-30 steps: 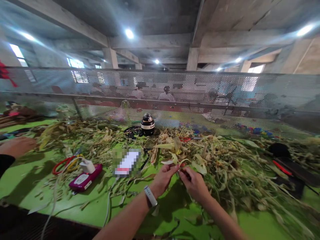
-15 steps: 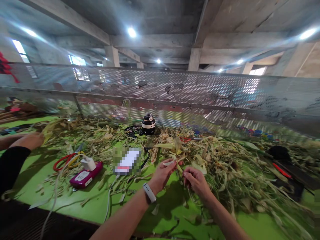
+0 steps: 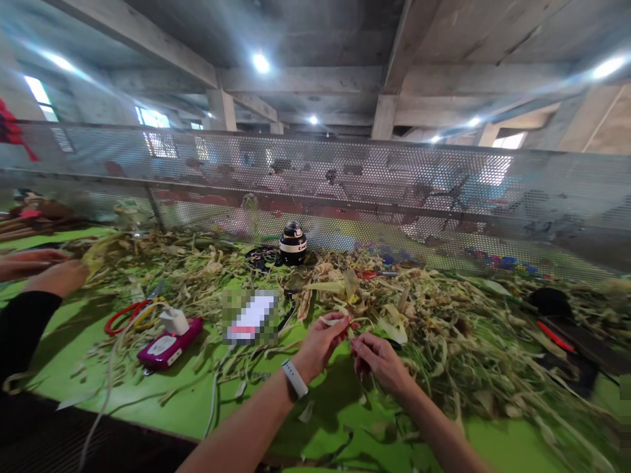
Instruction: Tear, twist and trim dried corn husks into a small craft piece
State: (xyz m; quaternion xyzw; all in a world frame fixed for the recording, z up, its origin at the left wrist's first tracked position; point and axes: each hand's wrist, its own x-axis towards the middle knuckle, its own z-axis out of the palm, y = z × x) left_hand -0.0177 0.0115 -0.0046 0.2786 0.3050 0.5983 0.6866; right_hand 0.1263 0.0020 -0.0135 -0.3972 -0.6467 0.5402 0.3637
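My left hand (image 3: 320, 343), with a pale band at its wrist, pinches a whitish strip of corn husk (image 3: 335, 322) between thumb and fingers. Close by on the right, my right hand (image 3: 377, 358) has its fingers curled together, the tips near the lower end of that husk. What lies between those right fingertips is too small to tell. Both hands are just above the green table (image 3: 340, 407). Beyond them lies a heap of dried corn husks (image 3: 434, 309), with a broad yellowish leaf (image 3: 393, 323) near my right hand.
Red-handled scissors (image 3: 125, 318), a purple power block (image 3: 170, 345) with a white plug, and a phone (image 3: 252, 317) on a cable lie leftward. A black jar (image 3: 292, 244) stands before the perforated metal screen (image 3: 345, 167). A co-worker's hands (image 3: 54, 272) handle husk at far left.
My right hand first drew away from my left and has now come back close to it. My left hand keeps its pinch on the husk. The co-worker's hands moved rightward onto a leaf.
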